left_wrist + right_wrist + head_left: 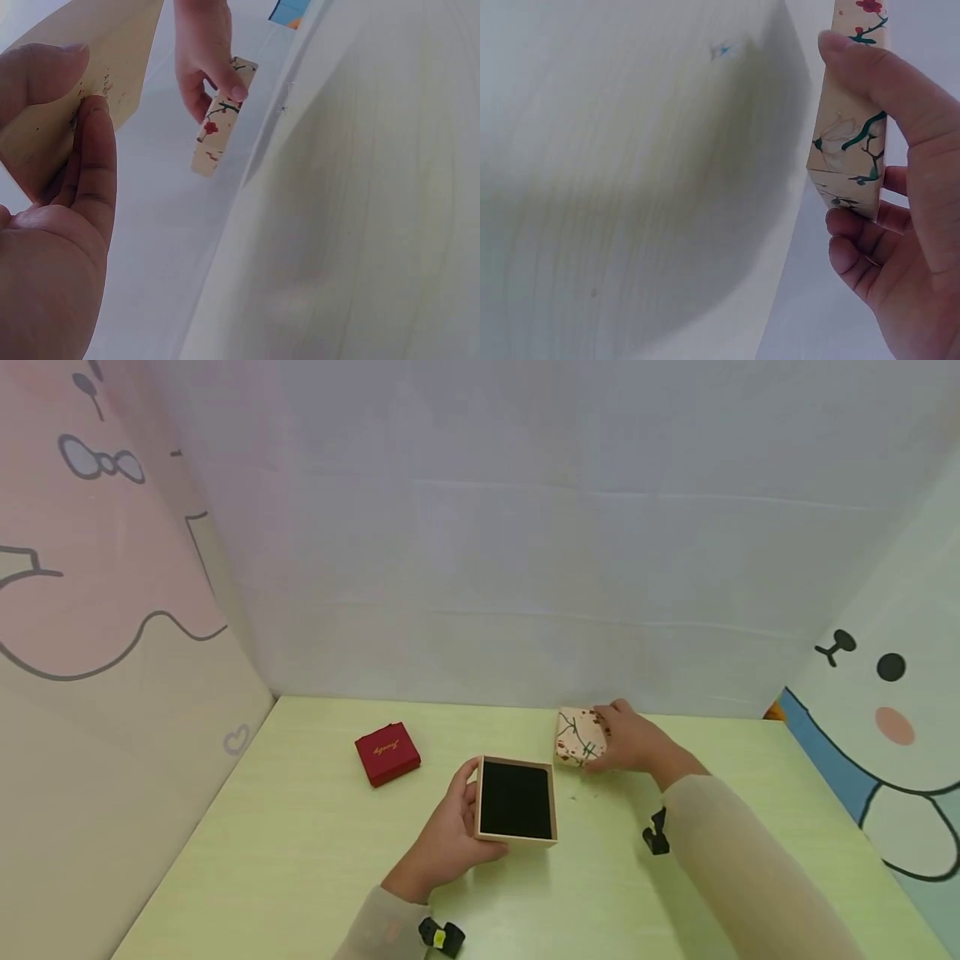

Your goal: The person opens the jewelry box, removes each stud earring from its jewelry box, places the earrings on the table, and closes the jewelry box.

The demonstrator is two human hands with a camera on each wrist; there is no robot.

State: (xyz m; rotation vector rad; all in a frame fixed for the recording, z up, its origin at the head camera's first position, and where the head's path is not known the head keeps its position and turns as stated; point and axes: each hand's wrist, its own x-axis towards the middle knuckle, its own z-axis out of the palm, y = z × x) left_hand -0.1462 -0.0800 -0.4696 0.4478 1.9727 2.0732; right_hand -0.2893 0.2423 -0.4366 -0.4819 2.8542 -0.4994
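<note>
Hands grip black-lined box and floral piece; red box bears blurred gold script.

The lid is cream and red-flowered

Surface: pale yellow-green, faint wood-like grain. Behind surface: whitish-grey sheet, horizontal creases. Left of surface: pink-and-cream wall, outlined bow and small heart. Right of surface: pale wall, cartoon face, blue patch. Light fairly even; shadow on surface soft-edged.
</note>
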